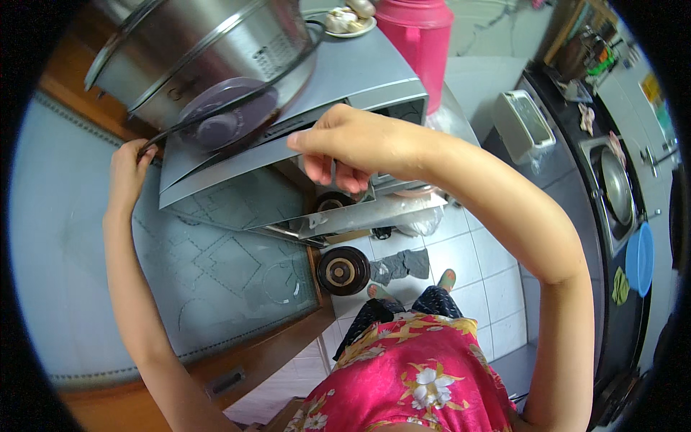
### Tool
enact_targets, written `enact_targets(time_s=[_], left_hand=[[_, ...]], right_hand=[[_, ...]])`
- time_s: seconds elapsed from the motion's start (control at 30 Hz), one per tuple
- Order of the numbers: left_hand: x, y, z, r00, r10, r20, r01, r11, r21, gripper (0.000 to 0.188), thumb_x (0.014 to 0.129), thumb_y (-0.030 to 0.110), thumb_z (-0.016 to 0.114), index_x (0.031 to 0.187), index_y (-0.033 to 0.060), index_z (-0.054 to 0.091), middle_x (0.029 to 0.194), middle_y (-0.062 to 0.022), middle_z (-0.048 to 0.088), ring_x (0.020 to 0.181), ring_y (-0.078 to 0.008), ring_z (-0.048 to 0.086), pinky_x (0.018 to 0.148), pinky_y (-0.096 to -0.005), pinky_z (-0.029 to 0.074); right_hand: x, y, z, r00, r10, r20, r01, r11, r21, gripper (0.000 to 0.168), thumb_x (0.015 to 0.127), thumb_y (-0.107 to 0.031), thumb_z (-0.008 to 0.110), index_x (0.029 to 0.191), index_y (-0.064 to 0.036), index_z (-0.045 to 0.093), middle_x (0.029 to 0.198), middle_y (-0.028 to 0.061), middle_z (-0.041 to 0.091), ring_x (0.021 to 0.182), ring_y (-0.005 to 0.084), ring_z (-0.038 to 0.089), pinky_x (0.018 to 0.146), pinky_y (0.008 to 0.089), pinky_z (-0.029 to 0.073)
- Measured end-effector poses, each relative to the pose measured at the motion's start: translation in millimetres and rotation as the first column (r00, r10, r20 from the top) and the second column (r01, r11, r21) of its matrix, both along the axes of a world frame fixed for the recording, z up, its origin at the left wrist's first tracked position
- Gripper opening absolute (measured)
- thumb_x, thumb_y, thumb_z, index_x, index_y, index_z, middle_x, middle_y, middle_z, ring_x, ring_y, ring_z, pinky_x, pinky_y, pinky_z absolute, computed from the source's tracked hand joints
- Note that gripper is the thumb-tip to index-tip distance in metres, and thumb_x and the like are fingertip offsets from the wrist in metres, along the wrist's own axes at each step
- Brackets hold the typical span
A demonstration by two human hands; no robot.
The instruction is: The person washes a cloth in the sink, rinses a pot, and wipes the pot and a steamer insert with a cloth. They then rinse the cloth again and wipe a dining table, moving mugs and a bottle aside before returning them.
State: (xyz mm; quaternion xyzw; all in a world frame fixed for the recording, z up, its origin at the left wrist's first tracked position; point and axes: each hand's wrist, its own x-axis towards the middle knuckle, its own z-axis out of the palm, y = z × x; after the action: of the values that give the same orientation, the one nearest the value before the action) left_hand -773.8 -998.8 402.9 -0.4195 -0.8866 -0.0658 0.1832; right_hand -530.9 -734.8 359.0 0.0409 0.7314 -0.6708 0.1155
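Note:
My left hand [129,167], at the far left, pinches a black power cord [243,96] between thumb and fingers. The cord runs up across the front of a large stainless steel pot [216,48] and bends round behind its right side. On the pot's lower front is a purple-grey panel with a round knob [217,129]. The pot stands on a silver microwave oven [356,70]. My right hand [345,146] hangs in front of the microwave's upper front edge, its fingers loosely curled and apart. Nothing shows in it; part of the palm is hidden.
A pink thermos flask [418,48] and a plate of garlic [345,22] are at the back. A frosted glass door panel [227,281] with a wooden frame is at left. Below stands a dark lidded jar [344,271]. A counter with a sink [599,162] runs along the right.

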Motion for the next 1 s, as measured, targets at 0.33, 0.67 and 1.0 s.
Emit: enact_targets(time_s=[0.33, 0.67, 1.0], left_hand=[[-18, 28, -33, 0.99, 0.037, 0.14, -0.037, 0.999, -0.002, 0.028, 0.068, 0.011, 0.066, 0.092, -0.0021, 0.06, 0.082, -0.0116, 0.064, 0.075, -0.0192, 0.06, 0.072, -0.0287, 0.045], [24, -32, -48, 0.979, 0.081, 0.187, -0.128, 0.958, 0.257, 0.069, 0.072, 0.021, 0.07, 0.129, 0.0025, 0.037, 0.129, -0.0175, 0.04, 0.107, -0.0292, 0.048, 0.088, -0.0331, 0.041], [269, -5, -271, 0.921, 0.002, 0.391, -0.057, 0.99, 0.127, 0.049, 0.066, 0.01, 0.07, 0.111, -0.0007, 0.051, 0.113, -0.014, 0.052, 0.099, -0.0236, 0.051, 0.07, -0.0312, 0.045]], right_hand=[[135, 34, -27, 0.948, -0.292, -0.127, 0.292, 0.956, -0.018, 0.031, 0.084, -0.029, 0.052, 0.068, -0.003, 0.057, 0.061, 0.0008, 0.054, 0.045, 0.0067, 0.045, 0.043, 0.0188, 0.035], [368, 42, -136, 0.692, -0.712, 0.117, 0.713, 0.65, -0.264, 0.029, 0.086, -0.032, 0.051, 0.073, -0.006, 0.053, 0.067, 0.0007, 0.052, 0.045, 0.0054, 0.041, 0.042, 0.0181, 0.032], [746, -105, -326, -0.233, -0.628, 0.743, 0.78, -0.576, -0.243, 0.011, 0.083, -0.021, 0.055, 0.085, -0.01, 0.056, 0.07, 0.0014, 0.059, 0.049, 0.009, 0.051, 0.041, 0.0209, 0.041]])
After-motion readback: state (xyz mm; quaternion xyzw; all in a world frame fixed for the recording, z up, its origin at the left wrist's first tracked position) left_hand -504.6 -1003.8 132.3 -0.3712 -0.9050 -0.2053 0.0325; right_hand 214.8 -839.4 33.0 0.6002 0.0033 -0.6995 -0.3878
